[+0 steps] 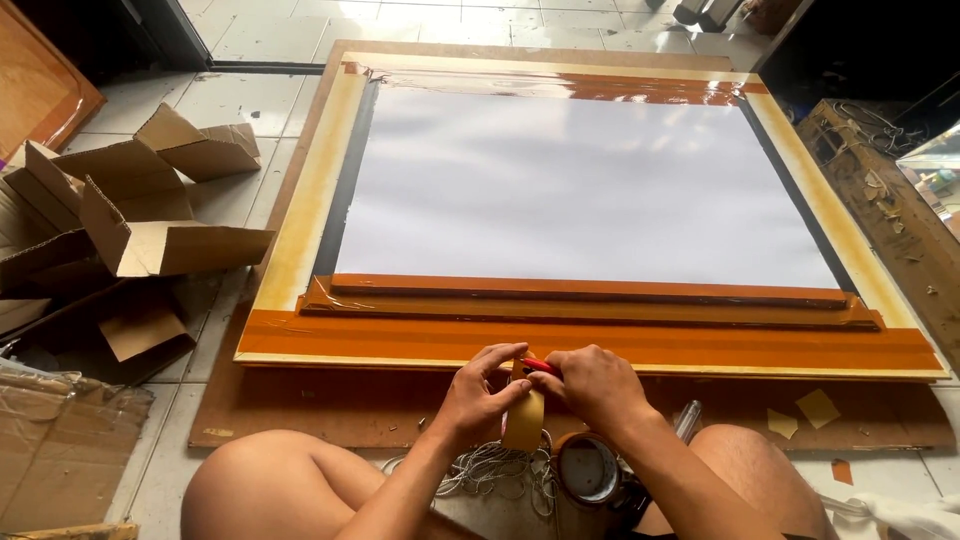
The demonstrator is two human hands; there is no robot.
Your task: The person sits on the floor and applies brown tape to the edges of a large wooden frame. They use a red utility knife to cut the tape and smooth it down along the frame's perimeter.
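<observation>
the person's 2 forearms, left hand [478,398], right hand [592,385] and knees are bare, unsleeved, ringless.

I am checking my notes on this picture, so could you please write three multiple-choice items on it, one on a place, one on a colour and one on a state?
1. Where do the folded cardboard pieces lie?
A. left of the frame
B. on the white sheet
C. right of the frame

2. What colour is the small tool at the fingertips?
A. blue
B. red
C. green

3. How is the tape strip held?
A. lying loose on the floor
B. stuck on the white sheet
C. pinched between left hand and right hand

Answers: 1 A, they sit on the tiles at left; 2 B, red shows between the thumbs; 3 C, both hands grip it.
</observation>
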